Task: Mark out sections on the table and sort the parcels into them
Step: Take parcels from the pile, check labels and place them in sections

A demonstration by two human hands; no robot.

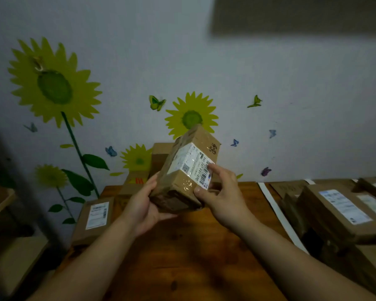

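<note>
A brown cardboard parcel (189,168) with a white shipping label is held tilted in the air above the wooden table (182,257). My left hand (142,207) cups its lower left end from underneath. My right hand (220,196) grips its lower right side, thumb on the near edge and fingers over the barcode. A white strip (278,213) runs across the table from the back towards the front right. To its right lie several labelled parcels (339,211).
More boxes are stacked at the back of the table behind the held parcel (161,153). A labelled parcel (95,220) lies at the table's left edge. The wall with sunflower stickers stands close behind. Low shelves or boxes sit at the far left.
</note>
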